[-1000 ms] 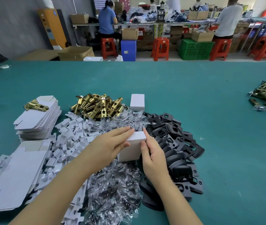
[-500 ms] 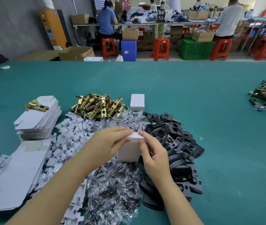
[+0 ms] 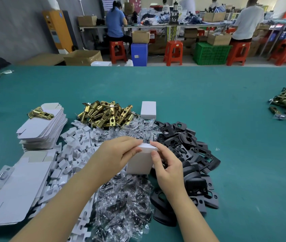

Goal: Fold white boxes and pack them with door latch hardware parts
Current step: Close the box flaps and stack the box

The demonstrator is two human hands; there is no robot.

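Hands pinch a white box (image 3: 139, 163) upright over the parts piles: left hand (image 3: 116, 154) at its nine o'clock, right hand (image 3: 166, 165) at three o'clock, fingertips meeting at the top flap.

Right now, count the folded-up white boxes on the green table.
2: one box held upright in both hands, the left hand and right hand at its top flap; another box stands beyond the brass latches. More may be hidden.
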